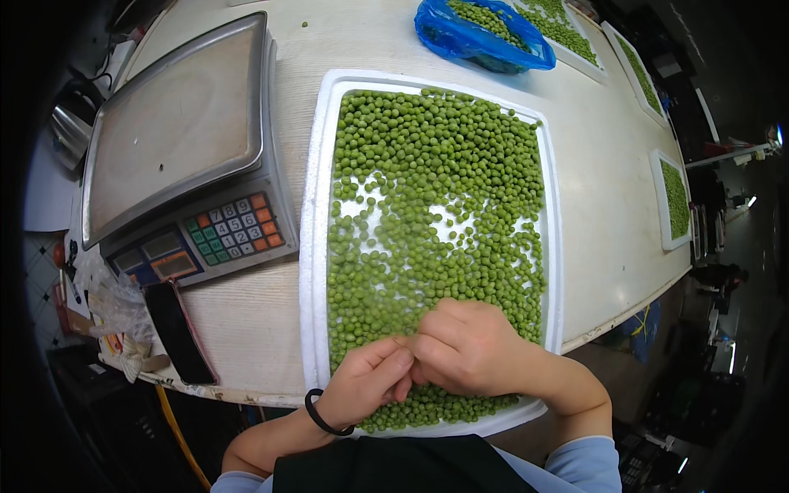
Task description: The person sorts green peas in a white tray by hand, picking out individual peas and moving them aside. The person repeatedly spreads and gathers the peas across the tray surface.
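A white foam tray [311,259] lies before me, spread with shelled green peas [444,138]. The peas are dense at the far end and thinner in the middle, where white patches of the tray floor show. Over the near part of the tray my left hand [368,374] and my right hand [471,348] meet. Thumb and fingers of the left are pinched together, touching the curled fingers of the right. Whatever may be between the fingertips is hidden or too small to make out. A black band [319,416] circles my left wrist.
Left of the tray stands a weighing scale [179,117] with a keypad; a phone [179,333] leans against its front. Beyond the tray sits a blue plastic bag [453,40] of peas. More pea trays [675,200] line the table's right side. A metal kettle [69,132] stands far left.
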`<action>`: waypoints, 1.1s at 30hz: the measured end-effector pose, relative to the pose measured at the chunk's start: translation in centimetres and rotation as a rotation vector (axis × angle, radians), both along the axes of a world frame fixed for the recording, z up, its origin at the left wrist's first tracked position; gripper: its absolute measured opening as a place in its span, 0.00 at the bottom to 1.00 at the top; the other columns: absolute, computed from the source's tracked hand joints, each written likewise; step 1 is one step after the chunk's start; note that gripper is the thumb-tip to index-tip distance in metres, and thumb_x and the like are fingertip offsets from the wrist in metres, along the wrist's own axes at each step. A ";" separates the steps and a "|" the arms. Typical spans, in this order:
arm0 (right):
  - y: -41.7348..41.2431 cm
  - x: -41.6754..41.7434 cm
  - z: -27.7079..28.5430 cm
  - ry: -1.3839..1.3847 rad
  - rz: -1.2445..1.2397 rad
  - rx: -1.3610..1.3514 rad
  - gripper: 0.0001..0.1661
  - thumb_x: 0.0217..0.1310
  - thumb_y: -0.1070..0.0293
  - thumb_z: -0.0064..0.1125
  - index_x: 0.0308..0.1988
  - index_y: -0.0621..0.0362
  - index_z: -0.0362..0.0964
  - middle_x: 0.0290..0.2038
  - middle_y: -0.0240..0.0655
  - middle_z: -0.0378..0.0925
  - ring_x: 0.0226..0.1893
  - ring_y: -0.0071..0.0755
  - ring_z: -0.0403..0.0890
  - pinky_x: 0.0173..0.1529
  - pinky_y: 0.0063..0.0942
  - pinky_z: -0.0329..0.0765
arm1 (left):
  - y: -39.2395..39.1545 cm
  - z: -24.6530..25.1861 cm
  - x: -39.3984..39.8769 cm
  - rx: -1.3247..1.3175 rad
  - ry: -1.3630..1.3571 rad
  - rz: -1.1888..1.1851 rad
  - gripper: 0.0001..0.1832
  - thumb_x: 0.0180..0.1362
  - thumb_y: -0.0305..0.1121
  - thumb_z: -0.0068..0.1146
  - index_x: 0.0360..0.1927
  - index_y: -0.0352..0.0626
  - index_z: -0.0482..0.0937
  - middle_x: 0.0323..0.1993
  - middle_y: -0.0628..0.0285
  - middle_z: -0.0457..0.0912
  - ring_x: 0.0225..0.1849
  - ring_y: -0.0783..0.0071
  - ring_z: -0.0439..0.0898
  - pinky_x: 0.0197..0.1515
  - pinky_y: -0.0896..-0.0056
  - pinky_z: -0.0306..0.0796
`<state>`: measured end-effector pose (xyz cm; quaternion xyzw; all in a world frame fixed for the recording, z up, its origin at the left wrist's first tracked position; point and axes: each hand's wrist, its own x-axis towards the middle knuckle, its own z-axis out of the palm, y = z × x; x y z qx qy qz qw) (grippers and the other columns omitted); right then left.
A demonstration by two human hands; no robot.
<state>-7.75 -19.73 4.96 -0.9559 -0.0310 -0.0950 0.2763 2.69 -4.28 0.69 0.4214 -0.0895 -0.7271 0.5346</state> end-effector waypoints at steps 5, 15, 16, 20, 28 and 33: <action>0.3 -0.1 0.3 -0.016 -0.027 0.026 0.15 0.34 0.65 0.62 0.27 0.58 0.68 0.22 0.32 0.63 0.23 0.34 0.69 0.23 0.28 0.68 | 0.3 -0.7 -0.6 -0.040 -0.086 0.058 0.16 0.66 0.36 0.39 0.30 0.37 0.75 0.18 0.67 0.72 0.19 0.84 0.67 0.22 0.84 0.59; -8.0 -3.5 -2.3 0.005 -0.494 0.122 0.08 0.53 0.74 0.55 0.37 0.62 0.73 0.34 0.40 0.77 0.32 0.40 0.78 0.35 0.31 0.76 | 0.4 -0.3 0.0 -0.050 0.018 -0.046 0.15 0.64 0.30 0.40 0.33 0.28 0.75 0.26 0.55 0.76 0.19 0.81 0.69 0.24 0.82 0.64; -10.1 -3.8 -2.9 -0.048 -0.608 0.100 0.10 0.55 0.75 0.53 0.39 0.63 0.73 0.36 0.41 0.77 0.33 0.39 0.78 0.37 0.30 0.76 | 0.5 -0.6 0.0 -0.061 0.039 -0.052 0.14 0.64 0.31 0.41 0.34 0.29 0.76 0.27 0.57 0.77 0.20 0.83 0.69 0.24 0.83 0.64; -15.2 -4.3 -5.2 -0.114 -0.833 0.122 0.17 0.59 0.71 0.50 0.48 0.63 0.70 0.49 0.44 0.73 0.47 0.40 0.75 0.50 0.31 0.71 | 0.0 0.0 0.0 -0.016 0.021 -0.060 0.14 0.63 0.28 0.40 0.31 0.27 0.75 0.26 0.52 0.76 0.19 0.80 0.68 0.23 0.82 0.64; -11.1 -2.6 -7.3 0.111 -0.480 -0.238 0.30 0.60 0.64 0.49 0.58 0.68 0.57 0.63 0.49 0.55 0.65 0.49 0.53 0.67 0.41 0.51 | 0.3 -0.3 0.1 -0.062 0.081 0.006 0.13 0.64 0.30 0.42 0.33 0.30 0.76 0.28 0.57 0.76 0.21 0.83 0.68 0.24 0.83 0.64; -4.6 -4.1 -4.8 0.110 -0.157 -0.018 0.26 0.56 0.64 0.54 0.52 0.69 0.63 0.60 0.51 0.59 0.63 0.51 0.58 0.66 0.47 0.54 | 0.3 -0.5 0.1 -0.069 0.108 0.028 0.13 0.63 0.30 0.44 0.32 0.29 0.76 0.28 0.56 0.75 0.21 0.83 0.68 0.24 0.83 0.64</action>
